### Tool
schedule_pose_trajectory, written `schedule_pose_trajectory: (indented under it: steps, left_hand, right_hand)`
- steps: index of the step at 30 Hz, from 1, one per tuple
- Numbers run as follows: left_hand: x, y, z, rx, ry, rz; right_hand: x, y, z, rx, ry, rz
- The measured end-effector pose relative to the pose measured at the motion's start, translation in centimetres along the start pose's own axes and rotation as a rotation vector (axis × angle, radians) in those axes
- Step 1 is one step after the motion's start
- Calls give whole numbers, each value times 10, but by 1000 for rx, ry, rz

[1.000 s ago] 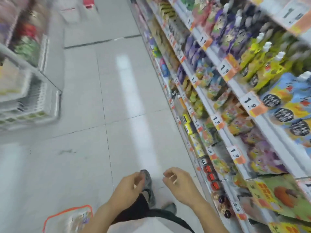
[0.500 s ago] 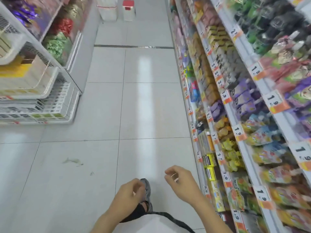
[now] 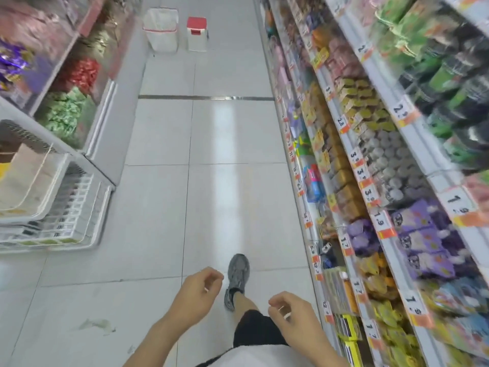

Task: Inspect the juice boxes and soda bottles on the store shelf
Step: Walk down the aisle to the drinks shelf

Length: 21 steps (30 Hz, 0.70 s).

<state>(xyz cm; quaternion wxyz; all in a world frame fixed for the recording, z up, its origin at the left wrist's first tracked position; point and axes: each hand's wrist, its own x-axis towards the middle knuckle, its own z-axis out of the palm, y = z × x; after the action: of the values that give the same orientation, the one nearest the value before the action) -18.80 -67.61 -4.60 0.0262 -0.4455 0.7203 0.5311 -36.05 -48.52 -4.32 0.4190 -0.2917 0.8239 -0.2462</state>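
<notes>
While glossy white tiles (image 3: 164, 197) fill mid-frame, both hands, left (image 3: 197, 295) and right (image 3: 293, 317), hang loosely curled at the bottom, each grip holding nothing. Shelves (image 3: 352, 165) of blurred soft packets run lengthwise up the right edge; no juice boxes or bottles can be made out.

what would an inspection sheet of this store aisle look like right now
surface: pale grey tiled floor, one dark smudge near the bottom left.
job's things: no juice boxes or soda bottles identifiable; long white shelf of blurred snack packs on the right.
clutter: white bin and red-lidded white bin at the aisle's far end.
grippers: left hand and right hand loosely curled, empty.
cables: nothing seen.
surroundings: white wire baskets on the left.
</notes>
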Motion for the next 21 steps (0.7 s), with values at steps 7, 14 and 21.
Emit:
schedule_pose_trajectory:
  steps: [7, 14, 21]
  left_hand:
    - [128, 59, -83, -13, 72, -78]
    - [254, 89, -168, -64, 139, -179]
    - [434, 137, -275, -76, 127, -119]
  right_hand:
    - [188, -110, -76, -31, -55, -132]
    - [377, -245, -136, -47, -100, -233]
    - [552, -356, -171, -120, -83, -237]
